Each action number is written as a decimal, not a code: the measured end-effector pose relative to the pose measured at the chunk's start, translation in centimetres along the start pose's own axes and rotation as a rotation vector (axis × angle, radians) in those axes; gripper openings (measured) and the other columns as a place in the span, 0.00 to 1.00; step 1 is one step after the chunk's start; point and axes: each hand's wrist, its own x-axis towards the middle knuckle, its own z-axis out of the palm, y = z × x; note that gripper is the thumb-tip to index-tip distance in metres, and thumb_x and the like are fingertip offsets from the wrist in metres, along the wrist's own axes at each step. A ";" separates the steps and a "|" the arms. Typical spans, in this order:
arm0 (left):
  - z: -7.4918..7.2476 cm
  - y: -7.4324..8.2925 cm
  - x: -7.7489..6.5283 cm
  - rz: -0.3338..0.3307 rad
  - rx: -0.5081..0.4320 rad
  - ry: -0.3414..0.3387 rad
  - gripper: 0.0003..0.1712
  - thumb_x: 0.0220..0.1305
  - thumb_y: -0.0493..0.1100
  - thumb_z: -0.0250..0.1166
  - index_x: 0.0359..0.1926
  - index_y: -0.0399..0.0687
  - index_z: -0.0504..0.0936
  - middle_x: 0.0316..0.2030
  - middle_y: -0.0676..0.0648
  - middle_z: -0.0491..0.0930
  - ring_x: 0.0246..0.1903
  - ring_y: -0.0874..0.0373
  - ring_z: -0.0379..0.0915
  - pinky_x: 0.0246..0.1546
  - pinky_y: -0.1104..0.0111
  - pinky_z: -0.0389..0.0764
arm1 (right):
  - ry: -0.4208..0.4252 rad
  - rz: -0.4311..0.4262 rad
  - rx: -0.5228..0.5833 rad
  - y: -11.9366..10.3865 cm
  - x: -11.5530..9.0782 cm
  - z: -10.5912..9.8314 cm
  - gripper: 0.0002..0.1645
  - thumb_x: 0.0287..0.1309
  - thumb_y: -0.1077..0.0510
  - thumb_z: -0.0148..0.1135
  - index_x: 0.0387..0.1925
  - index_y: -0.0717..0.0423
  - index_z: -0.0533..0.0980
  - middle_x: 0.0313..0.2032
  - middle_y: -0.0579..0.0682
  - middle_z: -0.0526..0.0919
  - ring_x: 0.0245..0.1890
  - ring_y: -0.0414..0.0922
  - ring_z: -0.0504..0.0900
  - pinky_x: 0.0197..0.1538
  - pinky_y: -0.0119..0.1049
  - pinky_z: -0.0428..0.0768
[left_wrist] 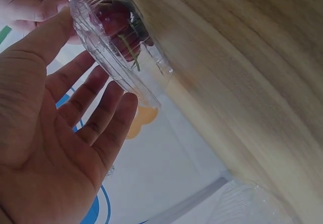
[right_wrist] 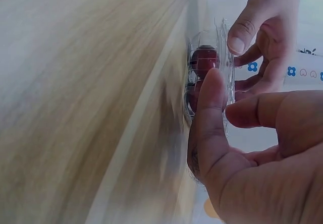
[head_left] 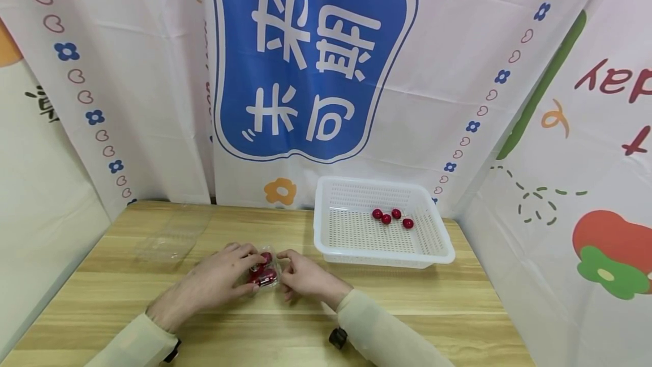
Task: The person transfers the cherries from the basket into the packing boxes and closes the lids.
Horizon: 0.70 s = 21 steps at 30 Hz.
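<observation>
A small clear plastic clamshell box (head_left: 275,268) with dark red cherries (head_left: 267,277) inside sits on the table between my two hands. My left hand (head_left: 216,276) reaches over it from the left. In the left wrist view its thumb touches the box's rim, while the other fingers are extended along the lid side. From the right, my right hand (head_left: 308,281) pinches the rim between thumb and index finger, best seen in the right wrist view. A green stem (left_wrist: 128,50) shows through the plastic. The lid looks lowered; whether it is latched I cannot tell.
A white perforated basket (head_left: 326,251) stands at the back right, holding several loose cherries (head_left: 386,219). Clear plastic packaging (head_left: 168,239) lies at the back left of the wooden table (head_left: 244,333). Printed cloth (head_left: 448,44) hangs behind and at the sides.
</observation>
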 end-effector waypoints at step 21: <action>0.4 -0.5 -0.1 0.038 -0.014 0.019 0.35 0.77 0.58 0.81 0.76 0.49 0.87 0.70 0.45 0.87 0.70 0.39 0.85 0.68 0.37 0.92 | -0.059 0.076 0.253 1.3 0.8 -0.8 0.39 0.83 0.71 0.60 0.89 0.55 0.66 0.46 0.57 0.87 0.39 0.46 0.91 0.39 0.34 0.97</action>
